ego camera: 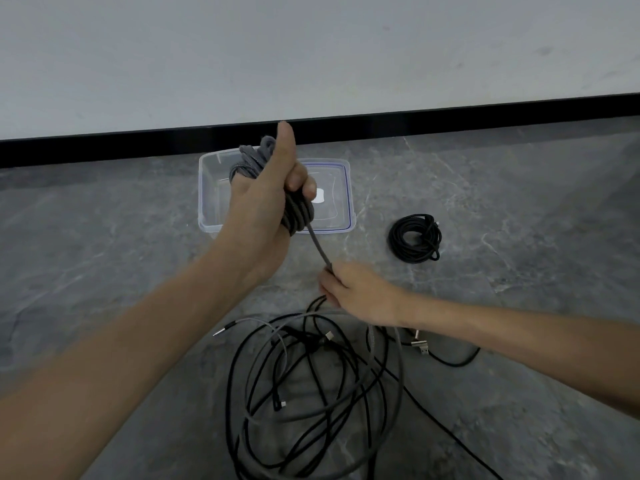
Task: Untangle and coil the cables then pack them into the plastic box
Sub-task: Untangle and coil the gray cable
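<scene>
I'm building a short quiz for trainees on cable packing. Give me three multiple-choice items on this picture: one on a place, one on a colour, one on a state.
1. Where does the black coil lie relative to the plastic box?
A inside it; B on the floor to its right, beyond the lid; C on the floor to its left.

2. What colour is the hand-held coil in the left hand?
A gray; B white; C red.

3. The right hand is:
A flat on the floor; B empty in the air; C pinching the strand leading to the hand-held coil.

Answers: 1 B, it rests on the floor right of the lid; 2 A, its loops are gray; 3 C, it grips the strand just below the coil.
</scene>
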